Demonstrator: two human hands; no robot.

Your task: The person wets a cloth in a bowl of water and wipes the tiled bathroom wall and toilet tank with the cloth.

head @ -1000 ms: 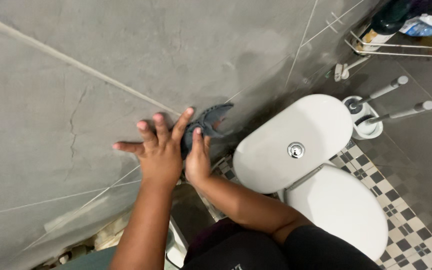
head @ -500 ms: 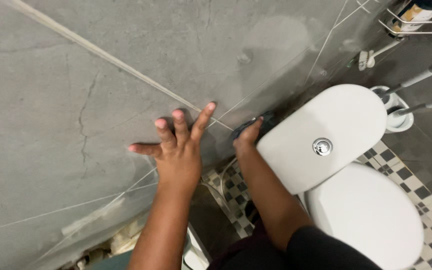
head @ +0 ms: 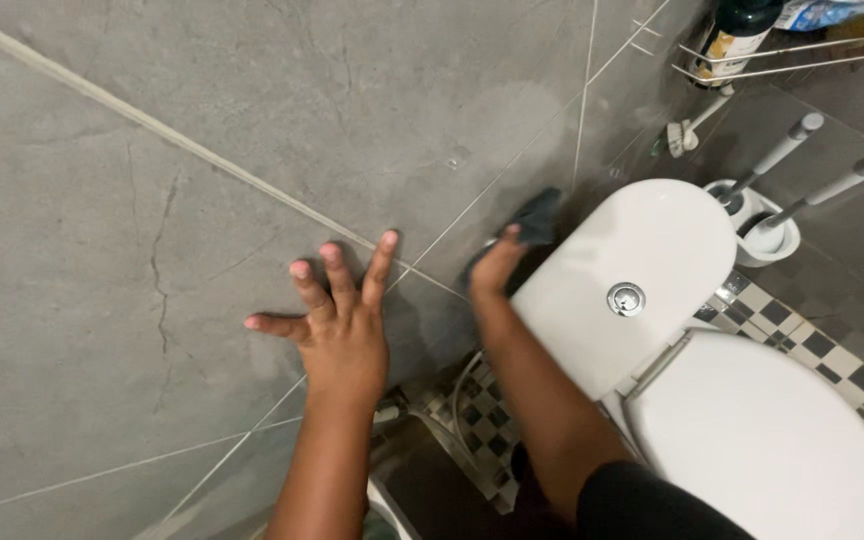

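My left hand (head: 337, 320) lies flat on the grey tiled wall (head: 252, 130), fingers spread, holding nothing. My right hand (head: 497, 265) reaches down between the wall and the white toilet cistern (head: 632, 270). It presses a dark grey cloth (head: 532, 218) against the wall beside the cistern's edge. Part of that hand and cloth is hidden behind the cistern.
The closed white toilet lid (head: 762, 440) lies below the cistern. Two white-handled brushes in a holder (head: 767, 225) stand on the floor behind. A wire rack with a dark bottle (head: 732, 35) hangs at the top right. Checkered floor tiles (head: 472, 415) show below the wall.
My right hand has slid the cloth along the wall to the right and down beside the cistern. My left hand has stayed flat on the wall.
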